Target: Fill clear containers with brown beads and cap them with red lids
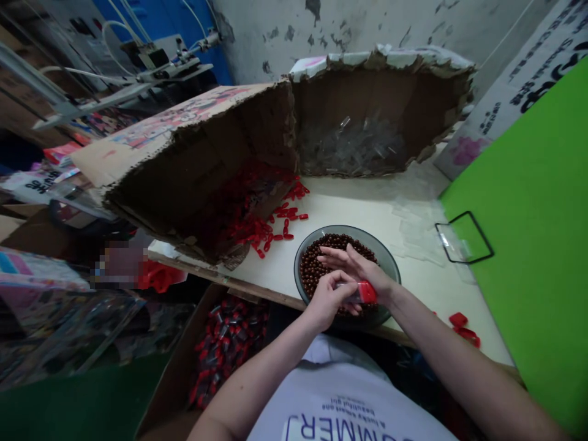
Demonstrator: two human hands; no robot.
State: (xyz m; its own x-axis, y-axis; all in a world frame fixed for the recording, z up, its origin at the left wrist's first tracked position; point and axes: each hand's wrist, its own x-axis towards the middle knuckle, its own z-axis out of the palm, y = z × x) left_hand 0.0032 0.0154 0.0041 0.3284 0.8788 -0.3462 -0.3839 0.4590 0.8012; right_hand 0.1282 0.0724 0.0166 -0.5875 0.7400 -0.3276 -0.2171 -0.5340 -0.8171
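Note:
My left hand is closed around a small clear container with a red cap, tilted on its side with the cap pointing right. My right hand is open, its fingers stretched out to the left, and its palm sits right beside the cap; whether it touches cannot be told. Both hands are over a grey-green bowl filled with small round brown beads. Part of the container is hidden by my left fingers.
Red caps spill from a torn cardboard box. Another cut box holds clear containers. Below the table edge, a carton contains red-capped containers. A green panel, black wire frame and loose red pieces are at right.

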